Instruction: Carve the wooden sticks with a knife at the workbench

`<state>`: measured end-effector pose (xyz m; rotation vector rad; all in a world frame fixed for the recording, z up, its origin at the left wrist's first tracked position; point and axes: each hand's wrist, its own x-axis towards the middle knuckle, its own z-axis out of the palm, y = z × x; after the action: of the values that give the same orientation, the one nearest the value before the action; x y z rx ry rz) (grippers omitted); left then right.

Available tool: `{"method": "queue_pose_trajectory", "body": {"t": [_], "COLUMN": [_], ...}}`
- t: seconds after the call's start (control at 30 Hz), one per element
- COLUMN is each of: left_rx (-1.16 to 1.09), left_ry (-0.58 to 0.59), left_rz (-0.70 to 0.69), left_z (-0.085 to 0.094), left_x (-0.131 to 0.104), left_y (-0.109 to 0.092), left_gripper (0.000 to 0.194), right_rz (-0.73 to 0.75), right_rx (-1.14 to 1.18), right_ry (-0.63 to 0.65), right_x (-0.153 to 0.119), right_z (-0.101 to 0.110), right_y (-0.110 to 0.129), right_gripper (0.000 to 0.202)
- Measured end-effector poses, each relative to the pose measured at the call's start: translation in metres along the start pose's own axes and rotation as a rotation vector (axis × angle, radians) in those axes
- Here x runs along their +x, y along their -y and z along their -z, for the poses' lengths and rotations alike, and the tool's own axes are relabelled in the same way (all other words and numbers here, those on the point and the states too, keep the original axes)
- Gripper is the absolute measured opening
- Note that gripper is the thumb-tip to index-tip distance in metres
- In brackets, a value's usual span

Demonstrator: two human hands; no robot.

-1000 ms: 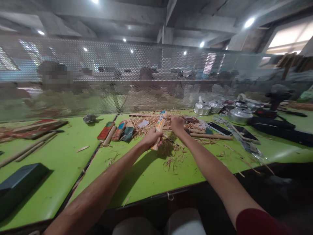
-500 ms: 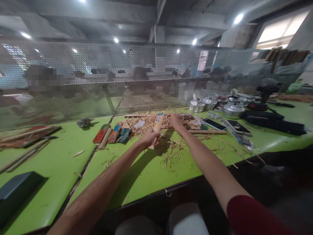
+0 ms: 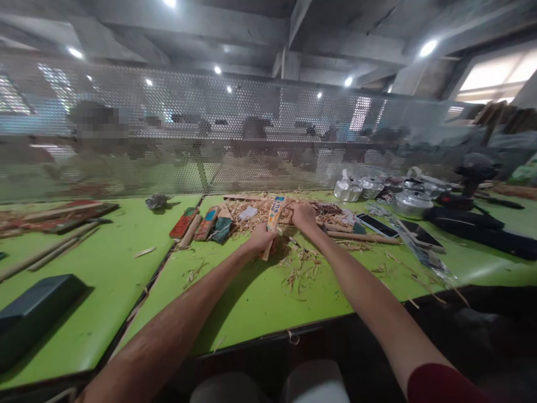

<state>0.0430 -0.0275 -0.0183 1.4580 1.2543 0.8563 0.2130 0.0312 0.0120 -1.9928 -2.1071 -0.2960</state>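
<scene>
My left hand (image 3: pixel 260 238) is closed around the lower part of a wooden strip (image 3: pixel 276 212) with a blue, white and yellow printed face. The strip slants up and away from me over the wood shavings. Just right of its upper end is my right hand (image 3: pixel 304 215), its fingers curled in a fist. Whatever lies in that fist is too small or hidden to name. Curly wood shavings (image 3: pixel 298 274) lie on the green tabletop (image 3: pixel 247 313) below both hands. A round wooden stick (image 3: pixel 369 238) rests right of my right wrist.
Painted blocks (image 3: pixel 183 223) and a dark green cloth scrap (image 3: pixel 221 229) lie to the left. A dark green block (image 3: pixel 42 302) sits at lower left. Phones (image 3: pixel 377 225), foil-like silver pots (image 3: pixel 348 189) and a black bag (image 3: pixel 478 226) are at right. A perforated screen (image 3: pixel 260 162) stands behind.
The view has turned slightly left, so the tabletop things appear farther right. My right hand has come a little closer to me and to the strip. My left hand keeps its hold.
</scene>
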Motion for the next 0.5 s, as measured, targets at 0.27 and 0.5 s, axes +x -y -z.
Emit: {"method": "queue_pose_trajectory", "body": {"t": [0.27, 0.5], "left_rx": [-0.016, -0.041], "left_ry": [0.066, 0.085], "left_rz": [0.009, -0.002], "left_z": [-0.005, -0.007], "left_x": [-0.006, 0.001], "left_y": [-0.008, -0.005], "left_gripper": [0.014, 0.015], "right_rz": [-0.014, -0.056], "right_rx": [-0.077, -0.059], "right_ry": [-0.011, -0.011], "right_x": [0.003, 0.006], "right_z": [-0.006, -0.004], "right_y": [0.004, -0.004], "right_gripper": [0.040, 0.041]}}
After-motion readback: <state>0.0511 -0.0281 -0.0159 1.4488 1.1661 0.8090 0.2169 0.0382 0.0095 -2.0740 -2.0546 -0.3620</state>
